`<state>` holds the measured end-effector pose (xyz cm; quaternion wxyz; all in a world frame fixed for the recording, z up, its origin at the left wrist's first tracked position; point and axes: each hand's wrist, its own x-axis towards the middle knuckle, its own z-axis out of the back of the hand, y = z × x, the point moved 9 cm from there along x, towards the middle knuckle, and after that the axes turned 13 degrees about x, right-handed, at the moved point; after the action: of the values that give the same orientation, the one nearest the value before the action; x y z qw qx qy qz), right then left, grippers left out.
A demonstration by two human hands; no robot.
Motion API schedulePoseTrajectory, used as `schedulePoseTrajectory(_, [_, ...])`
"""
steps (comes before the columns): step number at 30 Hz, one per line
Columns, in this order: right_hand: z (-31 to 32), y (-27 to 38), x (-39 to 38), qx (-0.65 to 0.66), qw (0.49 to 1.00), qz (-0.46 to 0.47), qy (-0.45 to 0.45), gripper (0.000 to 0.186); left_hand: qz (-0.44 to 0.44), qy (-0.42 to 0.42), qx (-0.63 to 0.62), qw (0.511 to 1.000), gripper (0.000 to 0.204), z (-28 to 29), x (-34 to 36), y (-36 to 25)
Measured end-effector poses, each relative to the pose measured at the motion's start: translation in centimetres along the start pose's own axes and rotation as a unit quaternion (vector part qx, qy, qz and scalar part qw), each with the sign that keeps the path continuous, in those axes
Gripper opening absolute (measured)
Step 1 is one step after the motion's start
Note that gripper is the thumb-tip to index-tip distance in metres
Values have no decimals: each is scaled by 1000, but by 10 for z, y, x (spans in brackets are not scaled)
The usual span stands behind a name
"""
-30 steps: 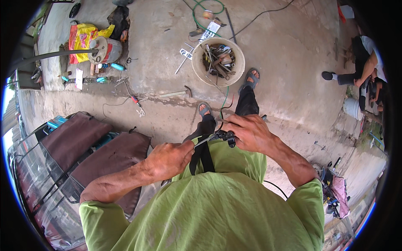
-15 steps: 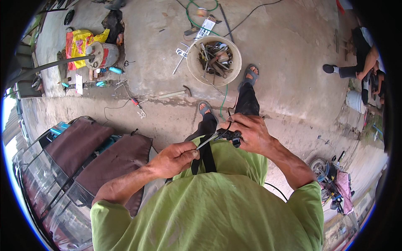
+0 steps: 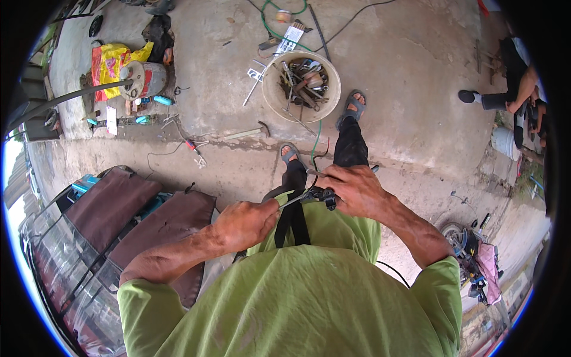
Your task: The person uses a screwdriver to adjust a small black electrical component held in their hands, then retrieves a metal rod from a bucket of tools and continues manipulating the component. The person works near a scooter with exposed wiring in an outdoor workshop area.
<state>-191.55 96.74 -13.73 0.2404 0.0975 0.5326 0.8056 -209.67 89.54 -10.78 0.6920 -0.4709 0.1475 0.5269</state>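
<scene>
My left hand [image 3: 242, 224], at the waist, is closed on a thin metal rod [image 3: 291, 201] that points up and right toward a small black fitting [image 3: 327, 197]. My right hand [image 3: 355, 189] grips the fitting, fingers curled, with a metal piece [image 3: 315, 173] at its fingertips and a thin dark wire [image 3: 324, 153] rising beside it. Exactly where the rod's tip touches is too small to tell. A black strap [image 3: 290, 226] hangs below the hands against the green clothing.
A bucket of metal tools [image 3: 275, 86] stands ahead of my feet, near a hammer [image 3: 262, 129], cables and hoses. Brown padded covers [image 3: 107, 208] lie at left, a drum [image 3: 148, 80] behind them. A seated person [image 3: 514, 89] is at right, a bike-like machine [image 3: 470, 256] below.
The surroundings have shifted slightly up in the view since one second ago. My hands stay together at the waist with small shifts of the rod and fingers.
</scene>
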Motion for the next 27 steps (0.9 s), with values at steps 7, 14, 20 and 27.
schedulePoseTrajectory(7, [30,7,-4,-4,983,79,-166,59,-16,72,-324,943,27,6,11,6])
schedulePoseTrajectory(14, [28,7,-13,-29,983,94,-158,58,153,218,-594,759,30,-25,-5,-5])
schedulePoseTrajectory(20, [18,3,-7,-12,995,1,-100,54,30,11,-354,935,27,-32,1,5])
schedulePoseTrajectory(27, [3,-2,-1,3,999,-28,-20,50,12,-36,-101,994,22,-8,-4,3])
